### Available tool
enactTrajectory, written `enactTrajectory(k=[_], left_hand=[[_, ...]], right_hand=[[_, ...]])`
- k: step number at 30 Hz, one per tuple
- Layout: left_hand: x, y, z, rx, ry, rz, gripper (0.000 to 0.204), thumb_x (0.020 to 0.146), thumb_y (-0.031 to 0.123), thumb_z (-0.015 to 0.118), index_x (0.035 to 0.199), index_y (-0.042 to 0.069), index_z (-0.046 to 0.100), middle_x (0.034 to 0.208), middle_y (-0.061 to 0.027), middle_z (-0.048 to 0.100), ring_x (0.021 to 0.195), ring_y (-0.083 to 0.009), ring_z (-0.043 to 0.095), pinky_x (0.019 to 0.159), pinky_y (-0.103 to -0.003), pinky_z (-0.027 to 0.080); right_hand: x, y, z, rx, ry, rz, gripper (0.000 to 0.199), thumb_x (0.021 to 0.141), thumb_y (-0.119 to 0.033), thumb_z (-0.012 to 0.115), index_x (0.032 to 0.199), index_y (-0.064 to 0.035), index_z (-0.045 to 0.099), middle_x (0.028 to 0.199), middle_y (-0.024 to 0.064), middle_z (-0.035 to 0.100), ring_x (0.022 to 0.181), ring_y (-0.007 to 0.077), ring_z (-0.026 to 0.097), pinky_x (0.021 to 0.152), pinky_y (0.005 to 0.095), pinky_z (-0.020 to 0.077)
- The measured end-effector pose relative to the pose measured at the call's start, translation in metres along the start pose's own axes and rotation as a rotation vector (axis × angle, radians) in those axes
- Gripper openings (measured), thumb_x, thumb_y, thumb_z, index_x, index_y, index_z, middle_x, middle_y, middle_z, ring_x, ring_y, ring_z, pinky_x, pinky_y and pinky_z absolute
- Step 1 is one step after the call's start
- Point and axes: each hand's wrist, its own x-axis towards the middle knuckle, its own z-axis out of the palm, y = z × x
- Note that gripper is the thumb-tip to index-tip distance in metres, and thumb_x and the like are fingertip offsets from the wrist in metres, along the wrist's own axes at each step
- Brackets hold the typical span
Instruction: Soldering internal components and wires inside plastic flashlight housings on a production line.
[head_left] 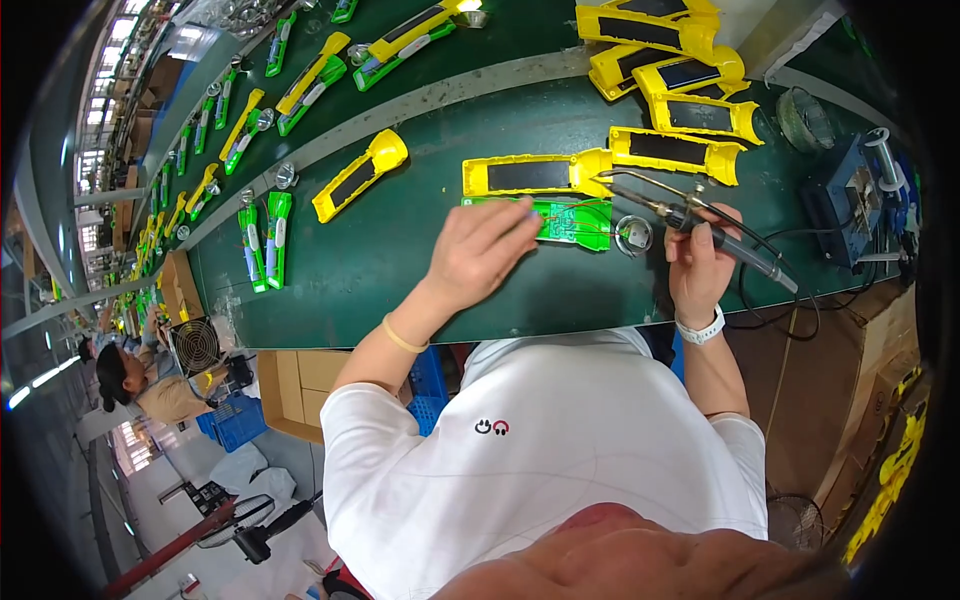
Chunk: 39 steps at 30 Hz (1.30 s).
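Head view: left hand (482, 246) is arching over the green housing (578, 226), grip unclear; right of it, right hand (697, 264) is holding a soldering iron (742, 253).

Bench (330, 310): dark green
Casings (728, 170), far right: yellow with black panels (660, 150)
Circuit piece (576, 230), middle: bright green
Soldering tool handle (745, 252): black and grey
Soldering station (832, 240), right: blue
Shirt (580, 430): white, small black-and-red motif (499, 427)
Watch (702, 329): white
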Motion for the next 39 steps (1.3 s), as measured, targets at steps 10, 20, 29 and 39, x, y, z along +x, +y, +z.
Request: enactTrajectory(k=[10, 20, 29, 39], left_hand=[[0.022, 0.004, 0.019, -0.388, 0.056, -0.187, 0.014, 0.067, 0.004, 0.071, 0.079, 0.007, 0.065, 0.07, -0.0041, 0.059, 0.065, -0.0216, 0.054, 0.057, -0.031, 0.044], [0.029, 0.012, 0.012, -0.264, -0.068, -0.36, 0.012, 0.067, 0.003, 0.07, 0.077, 0.007, 0.065, 0.082, -0.0075, 0.051, 0.071, -0.0211, 0.053, 0.057, -0.03, 0.045], [0.037, 0.016, 0.006, -0.18, -0.156, -0.305, 0.011, 0.066, 0.003, 0.068, 0.075, 0.005, 0.062, 0.08, -0.0072, 0.051, 0.072, -0.022, 0.053, 0.058, -0.032, 0.046], [0.041, 0.013, 0.004, -0.179, -0.18, -0.28, 0.014, 0.065, 0.002, 0.069, 0.077, 0.006, 0.063, 0.078, -0.0068, 0.05, 0.069, -0.0212, 0.052, 0.059, -0.03, 0.045]], right_hand=[[-0.005, 0.004, -0.002, -0.184, 0.019, 0.12, 0.022, 0.086, -0.02, 0.058, 0.095, -0.0073, 0.042, 0.07, 0.0022, 0.046, 0.051, 0.0074, 0.04, 0.043, 0.0193, 0.0319], [-0.01, 0.008, -0.011, -0.308, -0.135, 0.101, 0.024, 0.083, -0.007, 0.061, 0.094, -0.004, 0.041, 0.078, 0.0019, 0.049, 0.064, 0.0043, 0.042, 0.056, 0.0192, 0.0364], [-0.006, 0.008, -0.005, -0.385, -0.209, 0.085, 0.024, 0.082, -0.005, 0.062, 0.092, -0.0035, 0.041, 0.076, 0.0006, 0.048, 0.062, 0.0027, 0.039, 0.054, 0.0177, 0.0342], [-0.005, 0.008, -0.009, -0.255, -0.143, 0.098, 0.024, 0.086, -0.012, 0.058, 0.097, -0.0034, 0.039, 0.071, 0.0031, 0.049, 0.055, 0.0048, 0.042, 0.048, 0.0184, 0.0343]])
